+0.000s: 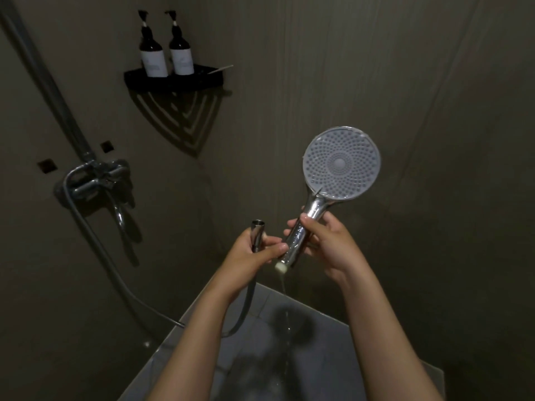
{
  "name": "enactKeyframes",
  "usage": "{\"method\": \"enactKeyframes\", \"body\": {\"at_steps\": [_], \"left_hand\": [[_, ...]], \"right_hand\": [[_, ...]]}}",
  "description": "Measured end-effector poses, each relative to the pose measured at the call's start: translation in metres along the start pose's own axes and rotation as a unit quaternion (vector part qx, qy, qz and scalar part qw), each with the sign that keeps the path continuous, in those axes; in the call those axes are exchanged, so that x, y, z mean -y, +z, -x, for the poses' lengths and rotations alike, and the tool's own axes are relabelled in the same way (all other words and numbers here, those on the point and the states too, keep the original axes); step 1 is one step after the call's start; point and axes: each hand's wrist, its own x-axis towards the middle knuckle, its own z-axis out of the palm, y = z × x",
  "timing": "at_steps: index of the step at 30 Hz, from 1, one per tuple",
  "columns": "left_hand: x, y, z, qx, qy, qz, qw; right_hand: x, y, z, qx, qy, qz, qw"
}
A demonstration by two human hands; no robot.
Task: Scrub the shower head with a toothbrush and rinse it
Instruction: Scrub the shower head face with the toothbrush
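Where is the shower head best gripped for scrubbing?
On the shower head, wrap the slim handle mid-length from the side, as the right hand does; that leaves the nozzle face bare and the dripping end free. The left hand holds the hose end.

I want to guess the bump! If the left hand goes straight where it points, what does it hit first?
Probably the shower head's handle, held in the right hand; depth is unclear.

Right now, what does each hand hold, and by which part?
The right hand grips the shower head by its chrome handle; the left hand grips the hose at its metal end.
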Motion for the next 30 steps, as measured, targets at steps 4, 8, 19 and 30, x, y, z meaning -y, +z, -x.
{"method": "enactKeyframes", "body": {"at_steps": [4, 8, 19, 30], "left_hand": [[-0.002, 0.003, -0.002, 0.028, 0.001, 0.018, 0.999], [-0.001, 0.006, 0.0, 0.02, 0.009, 0.03, 0.999], [0.001, 0.006, 0.002, 0.02, 0.016, 0.092, 0.995], [-0.003, 0.017, 0.005, 0.001, 0.06, 0.1, 0.993]], "right_hand": [[-0.001, 0.006, -0.001, 0.03, -0.011, 0.014, 0.999], [-0.002, 0.011, -0.002, 0.047, -0.035, 0.069, 0.996], [-0.007, 0.017, -0.004, 0.105, -0.012, 0.104, 0.989], [-0.009, 0.014, -0.013, 0.136, 0.02, 0.089, 0.986]]}}
